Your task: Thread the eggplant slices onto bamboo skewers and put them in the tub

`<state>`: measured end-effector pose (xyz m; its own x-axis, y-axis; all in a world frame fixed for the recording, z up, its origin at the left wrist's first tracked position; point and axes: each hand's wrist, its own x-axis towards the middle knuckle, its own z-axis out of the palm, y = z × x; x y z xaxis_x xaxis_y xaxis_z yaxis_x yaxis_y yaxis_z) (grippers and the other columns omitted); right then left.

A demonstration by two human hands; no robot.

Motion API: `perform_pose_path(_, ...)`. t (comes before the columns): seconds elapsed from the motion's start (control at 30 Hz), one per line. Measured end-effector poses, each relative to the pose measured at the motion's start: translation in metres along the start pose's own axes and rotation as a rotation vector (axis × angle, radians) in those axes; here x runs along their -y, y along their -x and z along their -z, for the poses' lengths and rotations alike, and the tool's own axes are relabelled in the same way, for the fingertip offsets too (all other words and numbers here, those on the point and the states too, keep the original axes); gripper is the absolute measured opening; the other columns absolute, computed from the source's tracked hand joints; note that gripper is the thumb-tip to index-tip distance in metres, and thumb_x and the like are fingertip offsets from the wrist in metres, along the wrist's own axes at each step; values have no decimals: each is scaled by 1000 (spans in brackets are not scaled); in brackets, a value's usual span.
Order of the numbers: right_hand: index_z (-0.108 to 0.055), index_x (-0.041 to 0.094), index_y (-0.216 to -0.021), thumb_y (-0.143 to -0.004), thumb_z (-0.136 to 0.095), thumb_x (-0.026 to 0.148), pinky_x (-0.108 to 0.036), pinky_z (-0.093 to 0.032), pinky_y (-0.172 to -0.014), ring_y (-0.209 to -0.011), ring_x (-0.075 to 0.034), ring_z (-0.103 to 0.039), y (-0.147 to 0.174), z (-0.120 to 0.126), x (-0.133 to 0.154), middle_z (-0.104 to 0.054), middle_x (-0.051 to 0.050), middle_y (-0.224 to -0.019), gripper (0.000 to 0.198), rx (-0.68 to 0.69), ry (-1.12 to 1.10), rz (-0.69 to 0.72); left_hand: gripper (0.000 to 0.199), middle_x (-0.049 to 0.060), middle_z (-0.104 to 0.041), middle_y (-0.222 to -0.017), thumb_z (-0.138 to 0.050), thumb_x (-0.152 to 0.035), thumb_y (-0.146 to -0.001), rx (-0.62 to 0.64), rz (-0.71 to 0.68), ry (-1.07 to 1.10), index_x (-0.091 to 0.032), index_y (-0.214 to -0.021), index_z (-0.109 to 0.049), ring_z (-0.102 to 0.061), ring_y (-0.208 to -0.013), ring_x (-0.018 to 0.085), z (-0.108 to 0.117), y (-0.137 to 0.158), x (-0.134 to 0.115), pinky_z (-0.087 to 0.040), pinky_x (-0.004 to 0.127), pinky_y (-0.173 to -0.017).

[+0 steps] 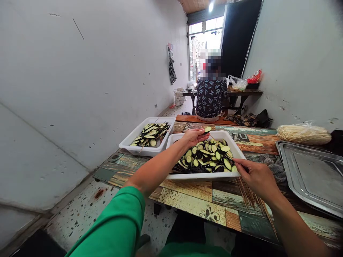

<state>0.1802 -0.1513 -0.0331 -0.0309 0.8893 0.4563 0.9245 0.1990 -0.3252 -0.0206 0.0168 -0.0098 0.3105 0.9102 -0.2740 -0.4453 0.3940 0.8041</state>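
Observation:
My left hand (pixel 197 138) is over the far side of the near white tub (pixel 203 175), its fingers closed on an eggplant slice (pixel 208 130) with green-white flesh and dark skin. At the tub's right rim my right hand (pixel 254 175) pinches a thin bamboo skewer, which seems to run up and left toward that slice; part of it is lost against the pile. Many loose oval eggplant slices (pixel 205 157) fill the tub. Below my right hand, a bundle of bare bamboo skewers (pixel 248 192) lies on the patchwork-patterned table (pixel 187 201).
A second white tub (pixel 144 152) at the left holds eggplant slices and skewers. To the right are a grey cloth (pixel 272 166), metal trays (pixel 318 175) and a bag of skewers (pixel 302 134). A person (pixel 211 96) sits beyond, back turned, at another table. The left wall (pixel 93 89) is close.

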Motion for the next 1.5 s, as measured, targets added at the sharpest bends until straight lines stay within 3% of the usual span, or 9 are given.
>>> perform_pose_path(0.27,-76,24,-96,-84,-49,31,-28,-47,-54,-64,-21,-70,1,-2,0,-76,-3,-80,30,-23,42,16,9,10,-68,-76,-53,-1,-82,-7,32,-12,-7,-86,-59,-69,-74,17,-4,4,1,-56,33,-76)
perform_pose_path(0.87,-76,23,-96,-86,-47,30,-28,-50,-55,-67,-20,-71,3,-8,1,-76,-3,-85,31,-106,29,36,9,9,-68,-73,-53,-1,-83,61,9,-63,-7,-80,-60,-69,-71,17,-10,14,3,-54,35,-82)
perform_pose_path(1.07,-75,22,-94,-86,-48,30,-27,-48,-55,-66,-19,-71,3,-11,3,-76,-3,-84,30,-136,9,22,9,10,-69,-74,-54,-4,-83,170,38,-158,-7,-85,-62,-69,-70,17,-16,22,11,-54,33,-79)
perform_pose_path(1.2,-75,20,-95,-86,-48,30,-27,-47,-55,-66,-21,-71,5,-14,4,-76,-4,-84,30,-154,28,26,6,9,-69,-72,-58,-5,-81,175,23,-197,-8,-83,-63,-69,-68,16,-21,30,18,-54,33,-78)
perform_pose_path(1.37,-75,19,-96,-86,-48,32,-27,-46,-55,-64,-20,-69,4,-15,4,-76,-6,-81,32,-174,-9,-6,9,6,-68,-70,-68,-16,-76,253,-16,-405,-9,-80,-65,-65,-63,13,-26,30,27,-54,34,-75)
perform_pose_path(1.43,-75,18,-96,-85,-48,33,-26,-46,-55,-63,-18,-68,2,-13,4,-76,-6,-80,32,-178,-81,-30,16,7,-68,-74,-63,-26,-81,237,-154,-582,-10,-82,-66,-65,-66,13,-24,27,25,-52,32,-77)
perform_pose_path(1.5,-75,18,-96,-84,-48,33,-25,-45,-53,-61,-17,-67,1,-10,3,-75,-6,-79,33,-185,-140,-63,21,8,-69,-80,-56,-29,-84,176,-343,-908,-12,-84,-69,-65,-74,14,-19,23,18,-50,30,-80)
